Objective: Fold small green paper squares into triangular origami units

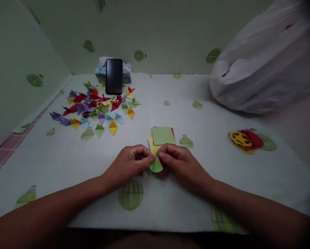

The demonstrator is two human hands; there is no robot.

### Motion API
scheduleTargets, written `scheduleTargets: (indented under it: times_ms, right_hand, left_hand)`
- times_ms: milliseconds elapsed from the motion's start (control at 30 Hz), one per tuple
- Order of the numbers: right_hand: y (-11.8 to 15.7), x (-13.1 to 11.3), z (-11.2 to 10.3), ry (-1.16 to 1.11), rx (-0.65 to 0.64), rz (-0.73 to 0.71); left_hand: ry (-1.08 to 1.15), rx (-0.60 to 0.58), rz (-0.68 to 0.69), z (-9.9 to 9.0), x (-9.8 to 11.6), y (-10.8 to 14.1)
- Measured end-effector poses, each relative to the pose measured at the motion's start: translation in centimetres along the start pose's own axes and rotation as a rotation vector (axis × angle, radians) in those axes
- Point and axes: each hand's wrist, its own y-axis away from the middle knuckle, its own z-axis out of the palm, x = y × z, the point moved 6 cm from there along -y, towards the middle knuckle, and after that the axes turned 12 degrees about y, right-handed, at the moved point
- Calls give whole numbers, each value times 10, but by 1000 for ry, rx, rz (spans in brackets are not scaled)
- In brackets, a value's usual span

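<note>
Between my two hands is a small folded piece of green paper (pixel 156 164), pointed at the top and wider at the bottom. My left hand (pixel 134 159) pinches its upper left side between thumb and finger. On the upper right side, my right hand (pixel 179 159) is closed on the same paper. Just beyond my fingers lies a stack of square paper sheets, with a green sheet (pixel 162 136) uppermost and red edges showing under it. A yellow sheet (pixel 153 146) sticks out below, partly hidden by my hands.
At the back left lies a pile of colourful folded paper pieces (pixel 100 107). A dark phone (pixel 114 76) leans upright against a tissue box (pixel 127 72). Yellow and red paper cut-outs (pixel 242 139) lie on the right. A large white plastic bag (pixel 258 76) fills the back right corner.
</note>
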Motion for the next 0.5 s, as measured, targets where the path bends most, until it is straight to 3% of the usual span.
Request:
scheduleTargets:
  times_ms: [167, 500]
  right_hand:
    - [-3, 7, 0, -136, -73, 31]
    - [-5, 7, 3, -184, -155, 9]
  left_hand:
    - [34, 49, 15, -2, 1, 2]
    - [32, 52, 40, -3, 1, 1]
